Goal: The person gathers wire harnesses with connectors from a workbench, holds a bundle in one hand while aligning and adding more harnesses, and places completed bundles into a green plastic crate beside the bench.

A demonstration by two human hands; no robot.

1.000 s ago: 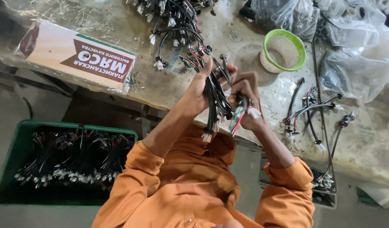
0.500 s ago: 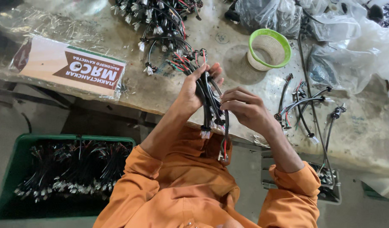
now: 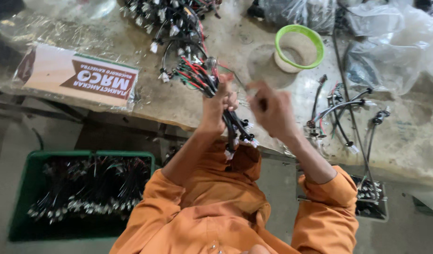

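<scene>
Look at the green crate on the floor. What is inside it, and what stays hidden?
The green crate holds a heap of black wire harnesses with pale connector ends. The heap covers the crate's bottom, and the person's orange sleeve hides its right corner.

Worn plastic-covered workbench (image 3: 188, 106), grey concrete floor (image 3: 47, 136) (dim), green crate (image 3: 19, 197) below.

We see a worn, stained workbench (image 3: 188, 106) under clear plastic sheeting. On it lie a flat printed carton (image 3: 78, 75), a heap of black wire harnesses (image 3: 172, 19), a green-rimmed bowl (image 3: 299, 47), loose cables (image 3: 341, 113) and crumpled plastic bags (image 3: 390, 42).
</scene>
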